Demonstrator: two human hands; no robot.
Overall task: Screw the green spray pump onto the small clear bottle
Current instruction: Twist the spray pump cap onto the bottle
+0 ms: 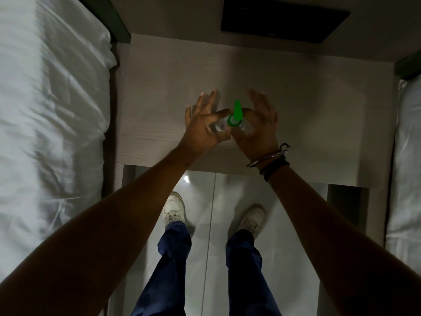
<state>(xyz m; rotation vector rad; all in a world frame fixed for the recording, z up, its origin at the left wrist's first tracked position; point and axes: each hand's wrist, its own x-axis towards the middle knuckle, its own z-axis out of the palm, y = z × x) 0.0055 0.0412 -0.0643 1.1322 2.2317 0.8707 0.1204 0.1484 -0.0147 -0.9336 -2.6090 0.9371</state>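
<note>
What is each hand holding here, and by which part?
The left hand pinches the small clear bottle by its body; the right hand pinches the green spray pump at its collar, other fingers splayed.

Bottle: I see the small clear bottle (219,126) above the pale table (296,115), pinched by the left hand (202,126).
Pump: the green spray pump (235,115) sits on its neck, right hand (257,126) fingertips at the collar.

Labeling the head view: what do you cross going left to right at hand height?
White bedding → left hand → small clear bottle → green spray pump → right hand → second bed's edge.
</note>
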